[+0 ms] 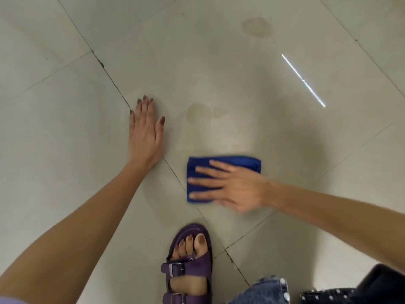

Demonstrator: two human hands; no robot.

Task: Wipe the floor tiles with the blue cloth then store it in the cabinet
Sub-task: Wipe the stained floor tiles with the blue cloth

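One hand [235, 185] blurred, pressing blue cloth [238, 164]

Two hands [144, 132] [236, 185], one blue cloth [238, 162], one sandal [188, 266]

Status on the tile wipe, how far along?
Done: nothing clearly. In hand: right hand presses the folded blue cloth flat on the tile, blurred as if mid-swipe; left hand braces on the floor. Left: brownish stains ahead of the cloth and farther off, then storing it; no cabinet in view.
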